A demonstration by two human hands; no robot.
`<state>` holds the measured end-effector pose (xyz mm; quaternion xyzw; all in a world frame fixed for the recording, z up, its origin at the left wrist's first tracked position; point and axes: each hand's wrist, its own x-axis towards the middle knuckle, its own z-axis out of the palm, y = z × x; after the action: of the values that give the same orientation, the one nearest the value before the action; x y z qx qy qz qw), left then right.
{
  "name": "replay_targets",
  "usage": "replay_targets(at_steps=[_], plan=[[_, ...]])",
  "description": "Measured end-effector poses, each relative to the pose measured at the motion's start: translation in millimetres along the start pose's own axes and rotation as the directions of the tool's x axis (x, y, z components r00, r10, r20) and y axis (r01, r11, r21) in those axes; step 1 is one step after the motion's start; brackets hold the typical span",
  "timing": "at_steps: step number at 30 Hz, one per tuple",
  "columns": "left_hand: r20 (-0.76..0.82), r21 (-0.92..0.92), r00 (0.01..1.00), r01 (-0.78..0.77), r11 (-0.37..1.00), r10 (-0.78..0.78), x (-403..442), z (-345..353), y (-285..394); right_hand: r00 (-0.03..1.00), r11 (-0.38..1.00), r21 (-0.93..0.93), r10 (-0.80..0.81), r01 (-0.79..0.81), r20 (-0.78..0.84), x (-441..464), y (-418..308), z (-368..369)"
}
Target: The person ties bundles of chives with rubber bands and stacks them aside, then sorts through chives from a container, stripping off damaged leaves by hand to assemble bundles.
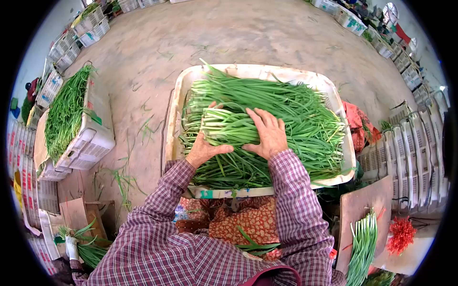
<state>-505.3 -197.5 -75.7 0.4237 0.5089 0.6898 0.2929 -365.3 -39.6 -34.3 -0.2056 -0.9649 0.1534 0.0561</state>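
A white plastic crate [262, 70] in front of me is heaped with garlic chives [267, 90], long green leaves with pale stem ends. On top of the heap lies a thicker bundle of garlic chives [229, 125], its pale ends pointing left. My left hand [204, 148] cups those cut ends, fingertips behind the bundle and thumb along its near side. Across the leafy part, my right hand [268, 136] grips the bundle from above, with its fingers over the far side and its thumb on the near side.
Left stands an upturned-looking crate [98, 126] topped with greens [69, 114]. At lower right, a tied-looking bunch of chives [363, 248] lies on a board [372, 202] beside red ties [400, 236]. Stacked crates [405, 152] line the right. Loose leaves [125, 183] litter the floor.
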Motion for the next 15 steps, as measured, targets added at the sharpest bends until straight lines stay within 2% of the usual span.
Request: replay_targets(at_steps=[1, 2, 5, 6, 7, 8, 11, 12, 14, 15], plan=[[0.011, 0.023, 0.997, -0.082, 0.996, 0.082, 2, 5, 3, 1.0, 1.0, -0.002, 0.008, -0.008, -0.002, -8, -3, -13], [0.013, -0.037, 0.995, -0.094, 0.995, 0.095, 2, 14, 5, 1.0, 1.0, 0.019, 0.017, -0.017, -0.014, -17, -3, -25], [0.04, -0.126, 0.998, -0.05, 0.991, 0.055, 5, 29, 8, 1.0, 0.999, 0.043, 0.007, -0.006, -0.019, -38, -4, -57], [0.023, -0.194, 0.999, -0.044, 0.98, 0.049, 6, 37, 9, 0.994, 0.997, 0.056, -0.055, 0.061, -0.093, -43, -7, -64], [0.041, -0.175, 0.997, -0.054, 0.983, 0.062, 9, 41, 12, 0.979, 0.99, 0.066, -0.116, 0.128, -0.166, -47, -12, -69], [0.061, -0.2, 0.997, -0.025, 0.98, 0.038, 9, 45, 16, 0.982, 0.994, -0.03, -0.104, 0.1, -0.158, -46, -24, -71], [0.126, -0.243, 0.992, 0.056, 0.968, -0.026, 8, 62, 32, 0.944, 0.972, -0.079, -0.232, 0.219, -0.233, -38, -31, -46], [0.147, -0.276, 0.981, 0.162, 0.947, -0.125, 6, 60, 20, 0.921, 0.968, -0.014, -0.245, 0.252, -0.303, -34, -29, -33], [0.183, -0.137, 0.968, 0.2, 0.97, -0.173, 6, 59, 22, 0.894, 0.955, 0.08, -0.235, 0.285, -0.381, -37, -24, -30], [0.215, -0.185, 0.965, 0.193, 0.964, -0.152, 8, 68, 33, 0.875, 0.95, 0.096, -0.231, 0.297, -0.425, -38, -22, -29]])
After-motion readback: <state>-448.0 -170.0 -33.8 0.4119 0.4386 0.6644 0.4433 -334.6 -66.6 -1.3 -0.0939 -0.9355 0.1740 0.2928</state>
